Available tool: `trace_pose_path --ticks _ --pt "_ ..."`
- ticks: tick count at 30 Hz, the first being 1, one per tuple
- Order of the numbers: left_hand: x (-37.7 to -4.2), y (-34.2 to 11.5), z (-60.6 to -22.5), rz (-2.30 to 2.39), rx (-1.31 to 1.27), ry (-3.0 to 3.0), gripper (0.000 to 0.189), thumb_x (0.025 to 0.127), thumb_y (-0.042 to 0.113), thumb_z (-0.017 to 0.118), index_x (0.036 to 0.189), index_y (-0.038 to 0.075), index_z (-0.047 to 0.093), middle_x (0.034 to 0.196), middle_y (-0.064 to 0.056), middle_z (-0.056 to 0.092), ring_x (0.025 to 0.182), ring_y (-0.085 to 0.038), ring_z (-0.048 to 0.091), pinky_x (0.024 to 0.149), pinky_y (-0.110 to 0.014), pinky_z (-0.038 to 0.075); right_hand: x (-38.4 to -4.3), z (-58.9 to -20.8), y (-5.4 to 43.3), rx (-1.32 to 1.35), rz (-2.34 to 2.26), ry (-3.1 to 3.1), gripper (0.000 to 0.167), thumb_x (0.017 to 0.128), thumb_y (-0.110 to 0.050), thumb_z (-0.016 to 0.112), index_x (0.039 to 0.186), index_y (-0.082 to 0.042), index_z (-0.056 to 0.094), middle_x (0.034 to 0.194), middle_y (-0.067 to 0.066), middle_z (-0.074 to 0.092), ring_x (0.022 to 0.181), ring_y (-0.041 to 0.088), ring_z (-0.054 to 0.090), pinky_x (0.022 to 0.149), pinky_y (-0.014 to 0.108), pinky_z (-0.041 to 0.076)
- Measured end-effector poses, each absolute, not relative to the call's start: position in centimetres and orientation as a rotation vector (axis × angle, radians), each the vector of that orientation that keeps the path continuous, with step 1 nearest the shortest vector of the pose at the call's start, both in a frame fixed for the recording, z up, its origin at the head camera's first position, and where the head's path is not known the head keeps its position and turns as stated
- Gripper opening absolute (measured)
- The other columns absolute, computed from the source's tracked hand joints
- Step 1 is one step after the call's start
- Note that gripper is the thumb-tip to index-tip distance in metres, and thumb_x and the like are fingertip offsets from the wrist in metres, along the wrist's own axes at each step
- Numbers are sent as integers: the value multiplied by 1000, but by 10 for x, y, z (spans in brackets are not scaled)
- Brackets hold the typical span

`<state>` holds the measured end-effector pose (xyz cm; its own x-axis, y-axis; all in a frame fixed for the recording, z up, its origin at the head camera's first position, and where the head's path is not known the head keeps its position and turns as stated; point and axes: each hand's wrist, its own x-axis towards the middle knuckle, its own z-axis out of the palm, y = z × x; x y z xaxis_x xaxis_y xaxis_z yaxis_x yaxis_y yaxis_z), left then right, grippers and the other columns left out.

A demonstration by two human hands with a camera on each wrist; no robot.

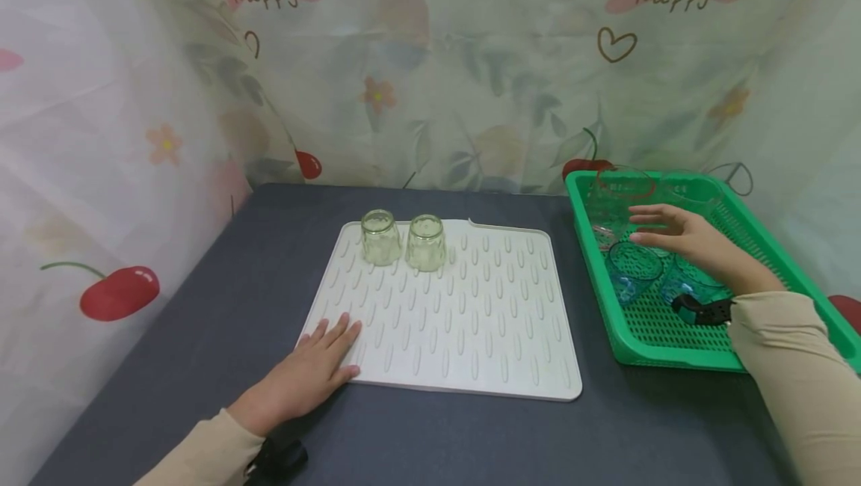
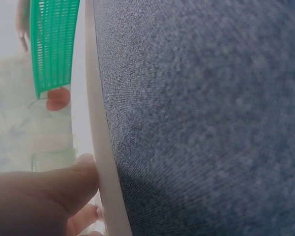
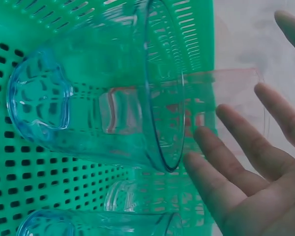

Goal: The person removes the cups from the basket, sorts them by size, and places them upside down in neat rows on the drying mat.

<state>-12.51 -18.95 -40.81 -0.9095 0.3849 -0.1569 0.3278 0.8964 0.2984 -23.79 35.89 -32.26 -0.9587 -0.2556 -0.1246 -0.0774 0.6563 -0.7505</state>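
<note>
My left hand (image 1: 312,370) rests flat on the front-left corner of a white ridged drying mat (image 1: 471,314), its fingers spread. Two greenish clear glasses, one glass (image 1: 381,239) left of the other glass (image 1: 426,245), stand upside down at the mat's back left. Over a green plastic basket (image 1: 625,344), my right hand (image 1: 686,239) hovers with fingers extended and nothing held. Beneath it are a blue glass (image 1: 632,277) and another blue glass (image 1: 686,284), mouths up. In the right wrist view, the fingers (image 3: 231,172) are spread near a blue glass rim (image 3: 164,88).
A pinkish clear glass (image 1: 608,205) and another clear glass (image 1: 689,191) stand at the back of the basket. The dark grey table (image 1: 457,441) runs back to a patterned curtain (image 1: 444,97). Right of the mat, a narrow strip of table separates it from the basket.
</note>
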Motion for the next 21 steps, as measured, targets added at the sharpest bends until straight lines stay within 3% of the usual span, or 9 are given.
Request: trace_pose_path --ticks 11,21 --pt "-125 -190 -408 396 554 2861 63 97 33 56 149 4 35 156 -22 28 140 -51 24 107 -68 26 -238 -330 361 -339 -1101 2569 69 97 -30 59 151 -4 25 153 26 28 136 49 31 99 67 36" --pt "-125 -189 -407 391 539 2847 64 97 33 56 150 4 34 156 -21 27 141 -51 23 108 -67 25 -237 -333 361 -385 -1034 2551 78 90 -25 70 150 -3 27 152 27 29 136 49 29 96 63 41"
